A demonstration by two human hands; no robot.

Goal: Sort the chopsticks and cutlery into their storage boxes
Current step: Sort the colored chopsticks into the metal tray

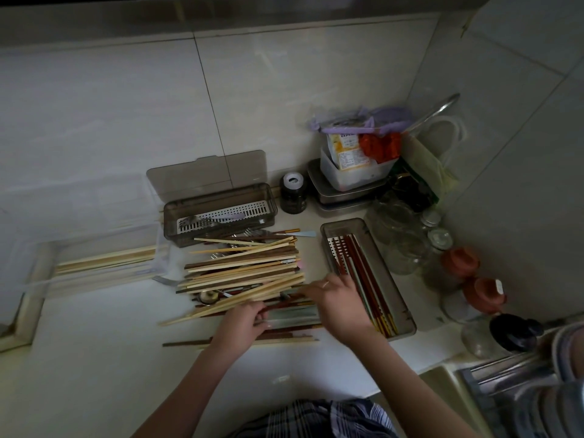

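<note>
Chopsticks (243,267) lie heaped mid-counter with cutlery beneath, mostly unsorted. Some red pairs already fill the right box (407,314), pale ones the clear left box (41,263), a few utensils the back box (221,213). Both arms reach in: left hand (243,320) curls around sticks at the pile's near edge; right hand (335,298) pinches others beside the right box.

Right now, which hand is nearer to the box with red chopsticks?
Right. The right hand overlaps the box's left edge; the left hand lies farther left, on the pile.
</note>
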